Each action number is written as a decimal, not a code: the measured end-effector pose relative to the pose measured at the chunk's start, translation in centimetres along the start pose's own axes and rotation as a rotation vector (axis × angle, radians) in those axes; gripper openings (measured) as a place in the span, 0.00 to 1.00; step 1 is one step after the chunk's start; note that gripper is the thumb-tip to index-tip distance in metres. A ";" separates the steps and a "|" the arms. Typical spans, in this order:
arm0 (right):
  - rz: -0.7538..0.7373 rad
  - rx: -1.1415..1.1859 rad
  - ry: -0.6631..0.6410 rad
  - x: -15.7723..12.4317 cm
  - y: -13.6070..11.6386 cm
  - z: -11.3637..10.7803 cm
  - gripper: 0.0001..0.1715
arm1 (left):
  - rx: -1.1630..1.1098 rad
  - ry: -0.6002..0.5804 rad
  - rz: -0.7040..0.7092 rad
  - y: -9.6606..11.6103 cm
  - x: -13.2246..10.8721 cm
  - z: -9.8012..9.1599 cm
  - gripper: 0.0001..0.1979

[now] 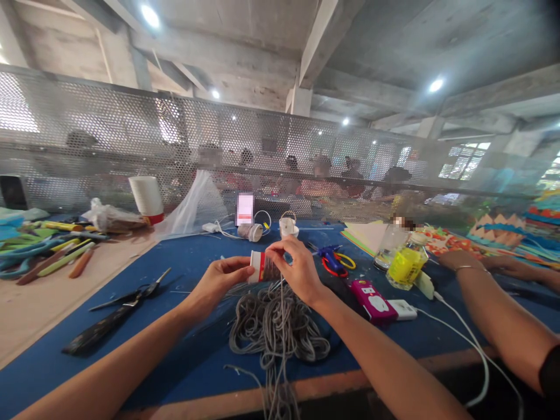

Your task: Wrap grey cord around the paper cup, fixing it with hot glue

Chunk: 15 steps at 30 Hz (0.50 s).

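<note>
A small paper cup (256, 267), white and red, lies on its side in my left hand (216, 283), thumb and fingers closed on its white end. Grey-brown cord is wrapped around the cup's right part. My right hand (301, 273) is at that wrapped part, thumb and fingertips pinched on the grey cord (282, 303), which runs down from there. Below both hands lies a loose, tangled pile of the same cord (258, 326), with strands hanging over the table's front edge. Behind the hands stand a cord-wrapped cup (252, 233) on its side and a small white cup with a handle (289, 226).
Black scissors (118, 309) lie at left, near several tools (65, 251) and stacked paper cups (146, 195). A glue gun (331, 256), purple box (373, 300), yellow bottle (408, 267) and white cable (459, 324) are at right. A co-worker's arm (494, 303) reaches in. Perforated metal screen (271, 151) stands behind.
</note>
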State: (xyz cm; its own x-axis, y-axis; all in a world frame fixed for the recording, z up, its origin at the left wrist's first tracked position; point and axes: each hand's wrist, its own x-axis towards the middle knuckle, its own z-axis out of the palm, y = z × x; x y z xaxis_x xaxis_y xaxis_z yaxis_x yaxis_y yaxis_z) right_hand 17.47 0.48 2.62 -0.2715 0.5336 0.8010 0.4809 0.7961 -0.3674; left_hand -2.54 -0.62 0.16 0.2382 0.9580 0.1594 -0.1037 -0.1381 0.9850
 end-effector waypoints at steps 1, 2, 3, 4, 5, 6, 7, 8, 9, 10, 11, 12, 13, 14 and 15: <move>0.003 0.002 0.001 0.0 0.0 0.0 0.05 | 0.002 -0.002 -0.001 0.0 0.0 0.0 0.16; 0.006 0.004 0.003 0.0 0.0 0.0 0.05 | 0.007 -0.003 0.002 0.0 0.0 0.0 0.17; 0.008 0.007 0.005 0.0 0.1 0.0 0.05 | 0.012 -0.002 0.007 0.0 0.0 -0.1 0.16; 0.009 0.009 0.006 0.0 0.1 0.0 0.05 | 0.016 0.001 0.012 -0.1 0.0 -0.1 0.16; 0.009 0.011 0.008 0.0 0.1 0.0 0.05 | 0.021 0.003 0.016 -0.1 0.1 -0.2 0.16; 0.009 0.012 0.009 0.0 0.2 0.0 0.05 | 0.026 0.003 0.019 -0.1 0.1 -0.2 0.16; 0.009 0.013 0.009 0.1 0.2 0.1 0.05 | 0.029 -0.001 0.022 -0.1 0.1 -0.2 0.16; 0.008 0.014 0.007 0.1 0.3 0.1 0.05 | 0.032 -0.009 0.021 -0.1 0.1 -0.2 0.16; 0.009 0.014 0.005 0.1 0.3 0.1 0.05 | 0.034 -0.017 0.021 -0.1 0.1 -0.2 0.16; 0.010 0.015 0.003 0.1 0.4 0.1 0.05 | 0.037 -0.022 0.021 -0.1 0.1 -0.1 0.16; 0.012 0.015 0.003 0.1 0.4 0.2 0.05 | 0.041 -0.020 0.022 0.0 0.0 -0.1 0.16; 0.015 0.015 0.005 0.1 0.5 0.2 0.05 | 0.044 -0.015 0.021 0.0 0.0 -0.1 0.16; 0.018 0.014 0.009 0.2 0.5 0.2 0.05 | 0.048 -0.010 0.019 0.1 -0.1 0.0 0.16; 0.021 0.013 0.013 0.2 0.5 0.2 0.05 | 0.049 -0.005 0.019 0.2 -0.2 0.0 0.16; 0.022 0.013 0.016 0.2 0.6 0.2 0.05 | 0.050 -0.004 0.021 0.2 -0.2 0.0 0.16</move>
State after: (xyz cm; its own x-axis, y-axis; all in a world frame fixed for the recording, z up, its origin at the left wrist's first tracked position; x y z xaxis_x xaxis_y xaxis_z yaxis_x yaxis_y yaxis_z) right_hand 17.57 1.07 2.47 -0.2474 0.5469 0.7998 0.4762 0.7876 -0.3912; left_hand -2.59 -0.88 0.35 0.2402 0.9539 0.1798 -0.0606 -0.1701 0.9836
